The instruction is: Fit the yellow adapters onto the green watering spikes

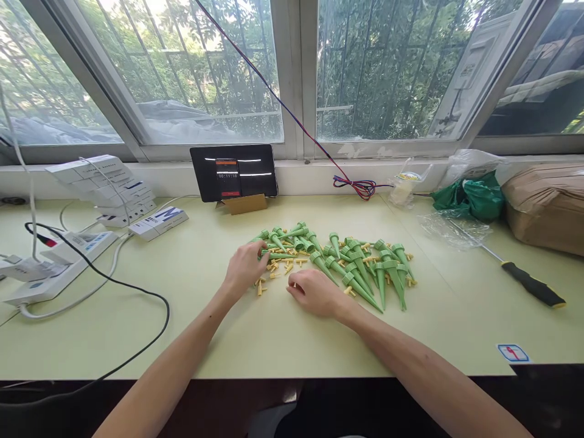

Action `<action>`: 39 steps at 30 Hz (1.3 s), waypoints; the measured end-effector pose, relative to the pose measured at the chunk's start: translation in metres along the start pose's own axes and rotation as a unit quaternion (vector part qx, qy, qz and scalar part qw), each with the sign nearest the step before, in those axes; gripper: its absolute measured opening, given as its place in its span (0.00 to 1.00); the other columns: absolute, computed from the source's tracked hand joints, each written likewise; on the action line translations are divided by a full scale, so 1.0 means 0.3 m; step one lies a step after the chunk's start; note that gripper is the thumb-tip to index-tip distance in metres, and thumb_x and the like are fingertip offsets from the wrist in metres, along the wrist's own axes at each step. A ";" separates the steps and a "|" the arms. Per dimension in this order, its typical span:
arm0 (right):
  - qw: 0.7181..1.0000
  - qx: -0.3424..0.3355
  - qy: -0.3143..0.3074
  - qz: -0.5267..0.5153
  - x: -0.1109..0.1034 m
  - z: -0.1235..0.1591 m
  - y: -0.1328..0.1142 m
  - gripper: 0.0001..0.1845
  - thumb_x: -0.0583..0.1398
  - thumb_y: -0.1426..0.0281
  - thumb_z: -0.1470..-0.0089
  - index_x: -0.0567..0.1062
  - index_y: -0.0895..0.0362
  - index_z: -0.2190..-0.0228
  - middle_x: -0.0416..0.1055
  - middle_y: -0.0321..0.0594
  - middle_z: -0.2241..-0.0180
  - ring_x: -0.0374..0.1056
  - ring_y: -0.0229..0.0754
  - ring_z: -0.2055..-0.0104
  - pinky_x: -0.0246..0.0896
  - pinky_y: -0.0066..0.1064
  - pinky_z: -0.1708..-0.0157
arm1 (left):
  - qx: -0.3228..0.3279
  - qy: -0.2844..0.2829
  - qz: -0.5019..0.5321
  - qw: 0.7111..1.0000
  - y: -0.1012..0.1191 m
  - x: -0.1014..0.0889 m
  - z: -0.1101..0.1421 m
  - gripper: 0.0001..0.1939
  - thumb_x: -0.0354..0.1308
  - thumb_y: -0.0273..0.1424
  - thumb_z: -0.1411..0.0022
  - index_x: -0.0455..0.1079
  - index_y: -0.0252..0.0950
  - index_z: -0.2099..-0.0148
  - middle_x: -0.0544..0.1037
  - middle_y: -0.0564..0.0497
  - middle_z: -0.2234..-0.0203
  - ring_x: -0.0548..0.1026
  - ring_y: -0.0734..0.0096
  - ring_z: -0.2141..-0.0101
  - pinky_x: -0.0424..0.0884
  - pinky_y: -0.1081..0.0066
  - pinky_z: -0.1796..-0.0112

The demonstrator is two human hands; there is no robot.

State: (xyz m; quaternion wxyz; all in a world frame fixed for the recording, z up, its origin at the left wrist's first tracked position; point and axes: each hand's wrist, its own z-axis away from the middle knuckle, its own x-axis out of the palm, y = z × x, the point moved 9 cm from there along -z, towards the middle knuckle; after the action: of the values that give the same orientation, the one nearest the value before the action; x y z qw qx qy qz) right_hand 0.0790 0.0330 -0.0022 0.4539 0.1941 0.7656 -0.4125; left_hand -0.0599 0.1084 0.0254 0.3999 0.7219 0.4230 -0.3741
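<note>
My left hand is at the left end of a heap of green plastic watering spikes. Its thumb and fingers are closed around a green spike that points to the right. My right hand rests on the table just in front of the heap, its fingers curled in a pinch. Whatever that hand holds, if anything, is hidden. Between the two hands lie several small yellow T-shaped valve pieces, and more are scattered among the spikes. Each spike has a ribbed cap and a long tapered point.
A tablet on a cardboard stand shows a timer. White boxes, a power strip and a black cable lie left. At right are a screwdriver, a green bag and a brown package.
</note>
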 end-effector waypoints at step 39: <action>0.962 0.081 0.249 -0.083 -0.157 0.038 0.062 0.18 0.53 0.65 0.35 0.65 0.55 0.46 0.67 0.48 0.50 0.66 0.36 0.73 0.66 0.32 0.62 | 0.182 0.172 0.201 0.947 0.190 -0.166 0.078 0.05 0.57 0.31 0.35 0.73 0.38 0.58 0.76 0.51 0.69 0.68 0.78 0.77 0.69 0.76 0.75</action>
State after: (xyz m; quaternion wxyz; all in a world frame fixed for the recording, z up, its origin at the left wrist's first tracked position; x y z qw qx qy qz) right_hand 0.1217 0.0382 0.0268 0.1960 0.2625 0.8317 -0.4483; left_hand -0.0307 0.0536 0.0747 0.2499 0.9059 0.2564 -0.2263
